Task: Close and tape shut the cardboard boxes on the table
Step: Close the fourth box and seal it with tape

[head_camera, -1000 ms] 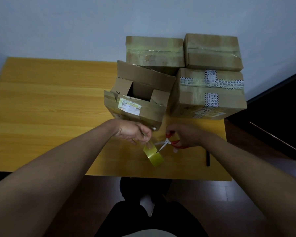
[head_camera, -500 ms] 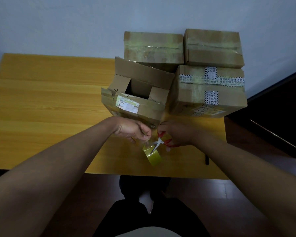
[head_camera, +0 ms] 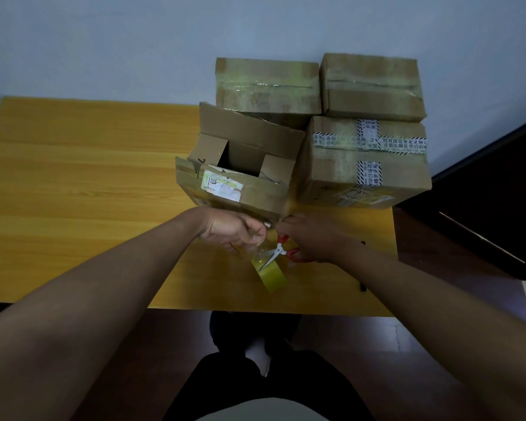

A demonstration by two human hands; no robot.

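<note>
- Counter (head_camera: 73, 183): a wooden top carrying four cardboard boxes grouped at its far right; the work takes place at the near edge.
- Sealed boxes: two at the back (head_camera: 268, 86) and (head_camera: 372, 86), and one at front right (head_camera: 365, 165), are shut, with tape across their tops.
- Open box (head_camera: 240, 174): it stands front left of the group, touching the front-right box. The rear flap is raised, the side flaps are partly folded, and the interior is exposed. This box is not yet closed.
- Left hand (head_camera: 234, 229): fingers curled, pinching the free end of the tape just in front of the open box.
- Right hand (head_camera: 310, 238): fingers gripping the red handles of the scissors (head_camera: 278, 252), blades pointing at the tape strip.
- Tape roll (head_camera: 271, 273): it hangs from the pinched strip, just above the counter.
- Risks, as judged:
  - Once the strip is cut, the unsupported roll is likely to drop and may roll off the near edge.
  - The freed strip may curl and stick to itself or to the fingers.
  - The blades are close to the left fingers; a misdirected cut could nick them.
  - Taping before the flaps lie flat would leave a gap.
</note>
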